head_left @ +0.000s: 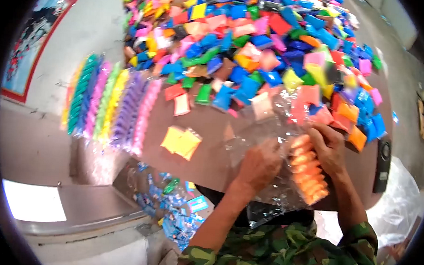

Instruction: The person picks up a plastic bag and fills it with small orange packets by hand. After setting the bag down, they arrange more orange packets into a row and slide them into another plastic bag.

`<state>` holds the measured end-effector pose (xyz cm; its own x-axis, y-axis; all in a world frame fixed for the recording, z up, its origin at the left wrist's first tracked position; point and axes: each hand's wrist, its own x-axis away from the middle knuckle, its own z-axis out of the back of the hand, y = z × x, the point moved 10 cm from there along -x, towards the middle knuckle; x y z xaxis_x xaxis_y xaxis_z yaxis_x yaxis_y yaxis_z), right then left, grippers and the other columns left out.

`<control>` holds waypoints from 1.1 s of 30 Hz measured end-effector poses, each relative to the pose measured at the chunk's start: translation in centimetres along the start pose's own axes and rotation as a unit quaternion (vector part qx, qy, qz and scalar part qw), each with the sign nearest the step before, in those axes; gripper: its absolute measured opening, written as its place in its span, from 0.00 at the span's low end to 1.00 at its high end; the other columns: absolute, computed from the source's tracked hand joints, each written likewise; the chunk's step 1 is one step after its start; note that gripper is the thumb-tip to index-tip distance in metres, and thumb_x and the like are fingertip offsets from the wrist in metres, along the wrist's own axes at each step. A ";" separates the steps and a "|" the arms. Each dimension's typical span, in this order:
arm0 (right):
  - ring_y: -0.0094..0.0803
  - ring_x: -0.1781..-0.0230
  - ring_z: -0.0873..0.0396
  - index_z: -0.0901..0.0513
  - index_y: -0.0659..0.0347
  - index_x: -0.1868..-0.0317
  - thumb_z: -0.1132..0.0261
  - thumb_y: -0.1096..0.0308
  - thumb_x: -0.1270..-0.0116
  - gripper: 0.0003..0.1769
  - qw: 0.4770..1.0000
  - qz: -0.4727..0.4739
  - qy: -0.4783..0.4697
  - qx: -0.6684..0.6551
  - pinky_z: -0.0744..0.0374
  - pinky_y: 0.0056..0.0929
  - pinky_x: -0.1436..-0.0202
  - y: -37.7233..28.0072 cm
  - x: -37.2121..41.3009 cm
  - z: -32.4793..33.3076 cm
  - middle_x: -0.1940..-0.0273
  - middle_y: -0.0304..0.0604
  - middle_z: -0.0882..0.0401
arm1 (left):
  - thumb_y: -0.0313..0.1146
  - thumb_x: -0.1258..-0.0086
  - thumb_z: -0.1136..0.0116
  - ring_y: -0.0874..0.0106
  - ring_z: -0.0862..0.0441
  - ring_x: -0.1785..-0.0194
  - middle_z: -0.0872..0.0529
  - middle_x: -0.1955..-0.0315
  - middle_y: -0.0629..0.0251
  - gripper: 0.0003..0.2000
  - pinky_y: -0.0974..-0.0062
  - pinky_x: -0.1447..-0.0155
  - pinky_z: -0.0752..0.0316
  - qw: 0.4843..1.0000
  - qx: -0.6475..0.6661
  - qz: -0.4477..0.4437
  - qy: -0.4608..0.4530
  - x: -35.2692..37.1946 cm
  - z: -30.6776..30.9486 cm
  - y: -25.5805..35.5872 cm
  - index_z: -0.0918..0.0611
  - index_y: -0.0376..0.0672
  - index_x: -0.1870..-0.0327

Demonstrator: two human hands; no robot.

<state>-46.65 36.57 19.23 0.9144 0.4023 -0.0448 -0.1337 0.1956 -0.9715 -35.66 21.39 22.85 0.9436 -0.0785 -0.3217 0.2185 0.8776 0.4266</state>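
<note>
A row of overlapping orange packets (307,170) in clear plastic lies tilted at the table's front edge. My right hand (329,147) is closed on its right side near the top, thumb and fingers at the plastic. Left of the row, my left hand (262,165) has its fingers curled into a crinkled clear plastic bag (249,139), gripping it. Glare and blur hide the exact fingertips of this hand. A few yellow-orange packets (181,143) rest on the table to the left of my left hand.
A big heap of small colored packets (253,44) covers the back of the brown table (207,132). Filled strips (109,104) of packets, sorted by color, hang over the left edge. A black device (383,163) sits at the right edge. Blue wrappers (179,226) litter the area below.
</note>
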 end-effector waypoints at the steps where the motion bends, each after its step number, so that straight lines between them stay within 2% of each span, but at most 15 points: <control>1: 0.19 0.59 0.18 0.10 0.68 0.45 0.30 0.69 0.21 0.12 1.000 0.008 0.009 -0.027 0.19 0.23 0.54 0.3 0.0 0.0 0.58 0.35 0.11 | 0.25 0.32 0.40 0.55 0.15 0.59 0.19 0.64 0.59 0.22 0.56 0.61 0.18 1.000 0.009 0.006 0.010 -0.1 0.4 -0.1 0.15 0.48 0.36; 3: 0.19 0.58 0.18 0.11 0.69 0.45 0.30 0.69 0.21 0.12 1.000 0.012 0.002 -0.020 0.19 0.23 0.53 0.3 0.1 -0.1 0.57 0.36 0.11 | 0.27 0.31 0.41 0.57 0.15 0.59 0.19 0.63 0.61 0.22 0.58 0.60 0.18 0.999 0.039 0.008 0.031 -0.5 1.4 0.3 0.15 0.50 0.36; 4: 0.19 0.58 0.18 0.11 0.69 0.45 0.30 0.69 0.21 0.12 0.999 0.020 0.002 -0.025 0.19 0.22 0.53 0.2 0.0 -0.1 0.57 0.36 0.11 | 0.25 0.32 0.40 0.55 0.12 0.55 0.11 0.53 0.57 0.24 0.59 0.56 0.15 1.000 0.010 0.019 0.003 -0.1 0.7 -0.2 0.14 0.49 0.34; 7: 0.19 0.58 0.18 0.11 0.70 0.45 0.30 0.69 0.21 0.12 0.999 0.029 -0.001 -0.033 0.19 0.22 0.53 0.1 0.2 -0.2 0.57 0.36 0.11 | 0.25 0.31 0.41 0.56 0.12 0.52 0.11 0.52 0.58 0.24 0.61 0.53 0.15 0.999 -0.018 0.040 -0.026 0.1 -0.6 -0.5 0.14 0.49 0.33; 10: 0.19 0.58 0.18 0.11 0.71 0.46 0.31 0.69 0.20 0.12 0.998 0.028 -0.004 -0.049 0.20 0.22 0.54 0.3 0.0 0.0 0.57 0.36 0.11 | 0.26 0.31 0.43 0.57 0.12 0.51 0.11 0.51 0.59 0.23 0.61 0.53 0.15 0.999 -0.026 0.015 -0.017 -0.3 -0.8 0.2 0.15 0.47 0.34; 16: 0.20 0.57 0.18 0.11 0.70 0.47 0.31 0.70 0.21 0.11 0.999 0.039 -0.013 -0.018 0.19 0.23 0.52 -0.8 0.0 0.1 0.57 0.36 0.11 | 0.25 0.31 0.43 0.56 0.12 0.51 0.13 0.51 0.60 0.24 0.60 0.53 0.15 0.998 -0.011 0.025 -0.055 -0.5 -0.7 0.2 0.16 0.46 0.32; 28: 0.23 0.56 0.16 0.11 0.70 0.47 0.30 0.69 0.21 0.12 0.999 0.041 -0.019 -0.010 0.18 0.25 0.50 0.0 -0.3 0.0 0.57 0.38 0.10 | 0.21 0.33 0.42 0.48 0.14 0.49 0.14 0.53 0.54 0.27 0.54 0.50 0.16 0.989 0.106 0.087 -0.056 -0.6 -1.1 -0.8 0.17 0.51 0.31; 33: 0.23 0.55 0.15 0.11 0.69 0.46 0.30 0.68 0.21 0.13 0.999 0.032 -0.025 -0.017 0.18 0.25 0.48 0.2 -0.4 0.0 0.55 0.39 0.09 | 0.19 0.30 0.45 0.47 0.14 0.48 0.13 0.51 0.53 0.25 0.54 0.45 0.17 0.988 0.123 0.088 -0.017 -0.2 -0.8 -1.0 0.16 0.48 0.33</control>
<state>-47.03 36.47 19.11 0.8839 0.4576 -0.0970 -0.1777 0.1367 -0.9745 -36.26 20.88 21.80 0.9795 0.0457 -0.1963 0.0993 0.7383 0.6671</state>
